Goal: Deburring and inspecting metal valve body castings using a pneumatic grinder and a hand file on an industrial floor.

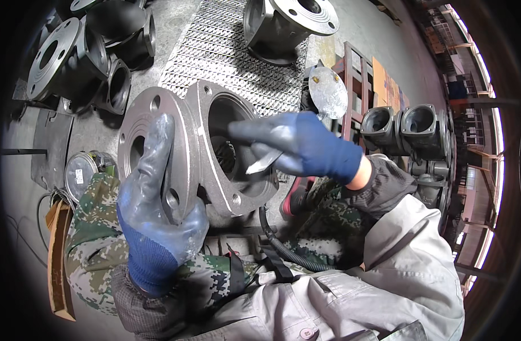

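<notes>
A dark grey cast valve body [202, 162] with a round flange and a squarish flange stands tilted in front of me, between my knees. My left hand [158, 199], in a blue glove with a grey coated palm, is closed around the round flange's edge, fingers lying over its face. My right hand [300, 142], in a matching glove, is at the large opening of the squarish flange. Its index finger reaches into the bore. A small pale, pointed piece [264, 162] is pinched under its curled fingers; its kind I cannot make out.
Another flanged casting [283, 28] stands on a patterned metal plate [209, 45] ahead. More castings cluster at the far left [73, 59] and on the right [420, 128]. A round silvery disc [327, 91] stands by a reddish frame [357, 79]. A black corrugated hose [289, 256] crosses my lap.
</notes>
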A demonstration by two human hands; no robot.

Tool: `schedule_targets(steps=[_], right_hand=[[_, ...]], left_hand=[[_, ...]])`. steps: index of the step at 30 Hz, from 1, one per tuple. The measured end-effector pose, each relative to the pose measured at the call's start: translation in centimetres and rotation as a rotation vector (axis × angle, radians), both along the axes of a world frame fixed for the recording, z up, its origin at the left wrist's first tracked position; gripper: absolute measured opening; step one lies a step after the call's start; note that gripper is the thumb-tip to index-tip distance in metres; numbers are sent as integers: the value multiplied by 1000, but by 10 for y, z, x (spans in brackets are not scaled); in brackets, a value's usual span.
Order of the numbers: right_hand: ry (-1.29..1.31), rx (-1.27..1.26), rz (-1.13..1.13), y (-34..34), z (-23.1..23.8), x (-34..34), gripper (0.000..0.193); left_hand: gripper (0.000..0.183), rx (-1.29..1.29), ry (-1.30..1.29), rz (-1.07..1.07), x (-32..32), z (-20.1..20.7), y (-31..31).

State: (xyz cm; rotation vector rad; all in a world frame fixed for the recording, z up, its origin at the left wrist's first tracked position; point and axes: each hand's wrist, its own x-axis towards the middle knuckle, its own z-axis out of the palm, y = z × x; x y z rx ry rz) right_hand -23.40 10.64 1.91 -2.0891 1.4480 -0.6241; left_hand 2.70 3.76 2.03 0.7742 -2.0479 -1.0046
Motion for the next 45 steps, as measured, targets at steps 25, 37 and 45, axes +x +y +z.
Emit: schedule_targets(steps=[25,37,45], right_hand=[[-580,526,-771,24,10,-10,38],[-766,714,-779,18,-49,21,38],[-397,49,-213,8,-89,33,47]], left_hand=[[78,73,26,0,1,-3,-1],[72,628,295,-39,20,16,3],[69,812,125,333,20,13,5]])
